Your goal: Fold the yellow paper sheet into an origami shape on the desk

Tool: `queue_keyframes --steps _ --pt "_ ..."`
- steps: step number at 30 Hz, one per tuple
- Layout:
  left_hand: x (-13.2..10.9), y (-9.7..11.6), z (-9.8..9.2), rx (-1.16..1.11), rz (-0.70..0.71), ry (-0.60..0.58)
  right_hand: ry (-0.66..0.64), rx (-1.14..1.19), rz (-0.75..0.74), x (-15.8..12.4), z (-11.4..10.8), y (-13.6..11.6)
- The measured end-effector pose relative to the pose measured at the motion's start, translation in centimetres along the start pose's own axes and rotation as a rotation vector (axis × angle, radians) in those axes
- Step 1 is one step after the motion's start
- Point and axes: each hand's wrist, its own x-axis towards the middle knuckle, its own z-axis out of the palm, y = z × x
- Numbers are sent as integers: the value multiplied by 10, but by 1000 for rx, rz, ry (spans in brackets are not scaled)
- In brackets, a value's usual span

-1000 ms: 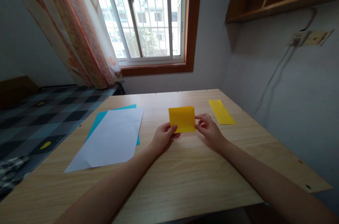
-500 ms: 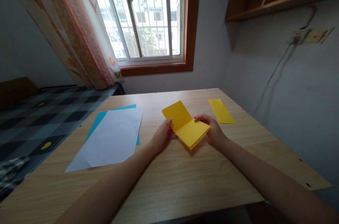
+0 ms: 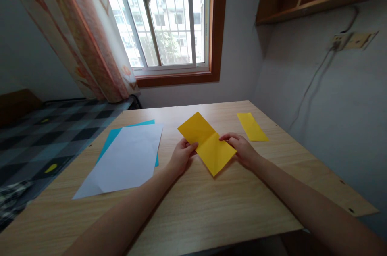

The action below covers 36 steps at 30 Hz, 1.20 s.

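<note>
A light wooden table (image 3: 211, 207) is set below a barred window (image 3: 169, 18), in the corner of a grey-walled room. A yellow paper (image 3: 207, 143) is spread nearly flat on the tabletop, turned at a slant, with one crease running across its middle; its surface is plain, saturated yellow, and its edges are straight. The left hand (image 3: 181, 157) is pinched on the sheet's near-left edge at the crease, thumb on top. The fingers of the right hand (image 3: 242, 149) are held together and pressed on the right end of the crease. A narrow yellow strip (image 3: 252, 127) lies beyond the right fingers, apart from them. A white sheet (image 3: 127, 159) overlaps a blue sheet (image 3: 115, 137), well apart from the left fingers.
</note>
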Motion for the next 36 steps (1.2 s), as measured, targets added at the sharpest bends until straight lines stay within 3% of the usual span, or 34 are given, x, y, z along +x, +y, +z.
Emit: queue_keyframes --steps 5,16,22,27,32,34,36 --pt "0 -2 0 3 35 29 -47 -29 67 -5 1 -7" --pt "-3 1 1 22 28 -39 36 -100 -33 1 -6 -5" --pt "-3 5 -1 103 88 103 86 -195 -46 3 -15 -11" --pt "4 4 -11 185 194 91 126 -297 -27 8 -24 -11" --pt "6 8 -17 623 509 268 224 -175 -37 12 -29 -6" --pt "0 13 -13 854 625 248 219 -164 -33 11 -26 -3" --pt "-9 18 -4 1023 662 154 152 -207 -23 8 -21 1"
